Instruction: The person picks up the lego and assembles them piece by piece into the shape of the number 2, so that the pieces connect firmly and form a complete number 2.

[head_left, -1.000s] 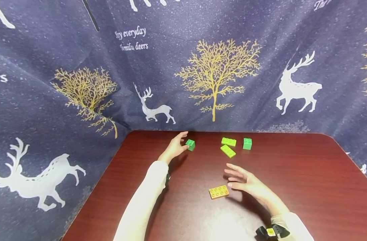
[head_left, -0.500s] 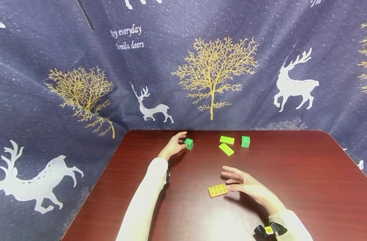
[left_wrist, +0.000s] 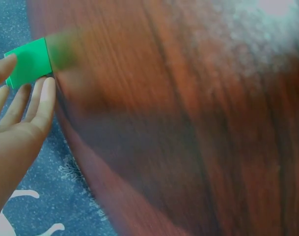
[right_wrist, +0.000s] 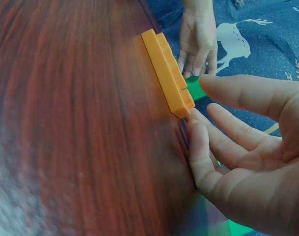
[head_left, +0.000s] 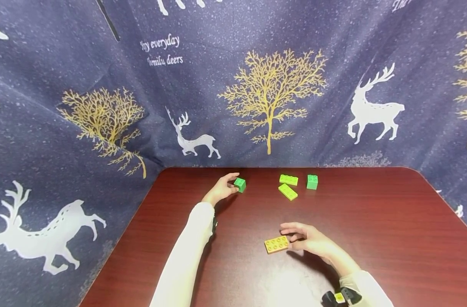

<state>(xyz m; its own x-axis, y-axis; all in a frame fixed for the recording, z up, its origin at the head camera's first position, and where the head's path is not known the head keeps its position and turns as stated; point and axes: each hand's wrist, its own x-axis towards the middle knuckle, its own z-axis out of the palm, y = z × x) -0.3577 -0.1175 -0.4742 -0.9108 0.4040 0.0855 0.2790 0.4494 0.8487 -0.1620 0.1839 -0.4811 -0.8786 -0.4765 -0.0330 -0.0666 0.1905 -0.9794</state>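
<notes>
My left hand [head_left: 223, 189] is at a green building brick [head_left: 239, 184] near the table's far edge. Its thumb overlaps one face of the brick [left_wrist: 31, 61] in the left wrist view, and its long, fairly straight fingers lie along the other side. My right hand [head_left: 310, 241] is beside a flat orange building brick [head_left: 275, 245], studs up, in the near middle of the table. In the right wrist view the orange brick's near end [right_wrist: 178, 105] lies just beyond the spread thumb and fingertips.
Two flat lime-green bricks [head_left: 289, 180] lie close together at the back of the table, and a second green brick [head_left: 312, 182] stands right of them. A dark patterned cloth [head_left: 195, 85] hangs behind the reddish-brown table [head_left: 371, 221].
My right hand has come down and in toward the orange brick, its thumb and fingers drawing closer together. My left hand's index finger has lowered slightly over the green brick. The bricks stay put.
</notes>
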